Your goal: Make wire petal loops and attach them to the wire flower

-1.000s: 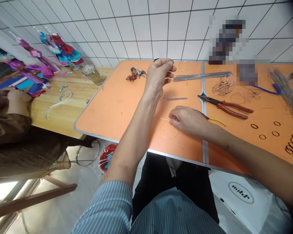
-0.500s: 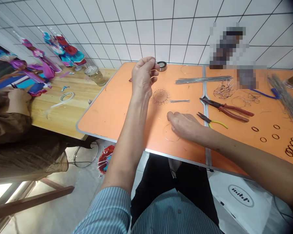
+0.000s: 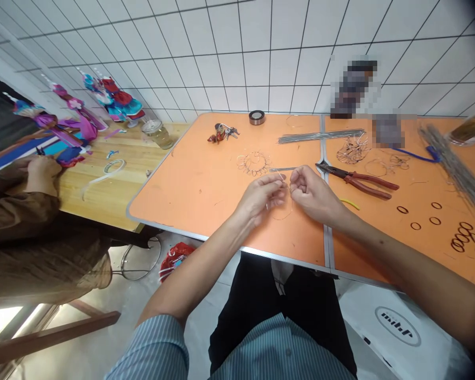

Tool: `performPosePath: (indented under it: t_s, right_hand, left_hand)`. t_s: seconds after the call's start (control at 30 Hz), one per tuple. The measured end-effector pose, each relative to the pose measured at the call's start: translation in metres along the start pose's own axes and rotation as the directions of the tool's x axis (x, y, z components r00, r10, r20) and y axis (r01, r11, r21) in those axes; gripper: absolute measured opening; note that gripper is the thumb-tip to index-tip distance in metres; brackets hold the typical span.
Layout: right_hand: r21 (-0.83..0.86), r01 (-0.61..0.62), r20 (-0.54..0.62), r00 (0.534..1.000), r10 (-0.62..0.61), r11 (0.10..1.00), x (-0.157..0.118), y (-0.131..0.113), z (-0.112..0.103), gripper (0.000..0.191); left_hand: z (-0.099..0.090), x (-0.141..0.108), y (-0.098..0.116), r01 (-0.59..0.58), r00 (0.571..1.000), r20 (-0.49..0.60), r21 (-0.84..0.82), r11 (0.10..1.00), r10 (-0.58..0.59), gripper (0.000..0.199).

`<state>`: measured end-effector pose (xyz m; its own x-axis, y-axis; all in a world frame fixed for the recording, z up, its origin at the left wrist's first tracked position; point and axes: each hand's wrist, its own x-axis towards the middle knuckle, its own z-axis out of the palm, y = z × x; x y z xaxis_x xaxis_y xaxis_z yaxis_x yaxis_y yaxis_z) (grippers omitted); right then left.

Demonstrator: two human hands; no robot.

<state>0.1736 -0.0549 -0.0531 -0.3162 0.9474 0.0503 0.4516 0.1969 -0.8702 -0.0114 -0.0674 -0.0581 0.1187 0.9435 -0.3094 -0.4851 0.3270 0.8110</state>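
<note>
Evidently, the left hand point(image 3: 263, 197) is pinching a thin wire point(image 3: 281, 177) in its fingers, while the right hand point(image 3: 312, 191) seems to be gripping the wire hoop point(image 3: 282, 218), which is showing just below, over the surface point(image 3: 186, 195). A looped wire ring point(image 3: 254, 173) is lying nearby, seemingly formed; the hoop is showing no such loops, so its shaping is looking early. Short wires point(image 3: 283, 169) are lying straight.

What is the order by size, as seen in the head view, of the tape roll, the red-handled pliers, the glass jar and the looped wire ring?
1. Red-handled pliers
2. Glass jar and looped wire ring: too alike to rank
3. Tape roll
</note>
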Motion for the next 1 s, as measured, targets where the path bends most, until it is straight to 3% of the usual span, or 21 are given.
performPosePath:
  t_s: [0.1, 0.3, 0.4, 0.47, 0.53, 0.6, 0.7, 0.8, 1.0]
  right_hand:
    - [0.157, 0.004, -0.014, 1.000, -0.002, 0.988, -0.003, 0.001, -0.001, 0.025]
    - [0.198, -0.027, -0.061, 0.997, 0.040, 0.980, -0.003, -0.004, -0.002, 0.024]
    - [0.220, -0.057, -0.031, 0.997, 0.066, 0.974, -0.002, -0.004, -0.012, 0.022]
    - [0.145, -0.100, -0.005, 0.995, 0.102, 0.984, -0.006, -0.002, -0.028, 0.023]
    - [-0.202, -0.085, -0.101, 0.993, 0.065, 0.976, -0.015, 0.002, -0.050, 0.029]
    - [-0.515, -0.186, -0.194, 0.976, 0.098, 0.837, -0.029, 0.008, -0.069, 0.035]
    - [-0.726, -0.225, -0.127, 0.973, 0.194, 0.649, -0.051, 0.021, -0.086, 0.049]
    - [-0.802, -0.173, -0.082, 0.980, 0.181, 0.572, -0.063, 0.033, -0.091, 0.048]
    - [-0.906, -0.209, -0.216, 0.976, 0.022, 0.368, -0.054, 0.051, -0.107, 0.052]
  left_hand:
    - [0.008, 0.002, -0.004, 0.077, 0.993, 0.097, -0.032, 0.997, -0.073, 0.015]
    - [0.012, 0.012, -0.015, 0.003, 0.998, 0.057, 0.046, 0.999, -0.006, 0.011]
    - [0.017, 0.013, -0.018, -0.042, 0.998, 0.051, 0.081, 0.996, 0.038, 0.011]
    - [0.020, 0.013, -0.014, -0.076, 0.997, 0.037, 0.137, 0.988, 0.071, 0.011]
    - [0.023, 0.015, -0.006, -0.111, 0.994, 0.029, 0.195, 0.974, 0.107, 0.010]
    - [0.025, 0.020, 0.003, -0.147, 0.989, 0.037, 0.237, 0.960, 0.142, 0.009]
    - [0.031, 0.033, 0.015, -0.186, 0.983, 0.042, 0.269, 0.945, 0.181, 0.008]
    - [0.039, 0.047, 0.021, -0.214, 0.976, 0.029, 0.272, 0.938, 0.215, 0.009]
    - [0.047, 0.058, 0.017, -0.185, 0.983, 0.038, 0.281, 0.942, 0.182, 0.009]
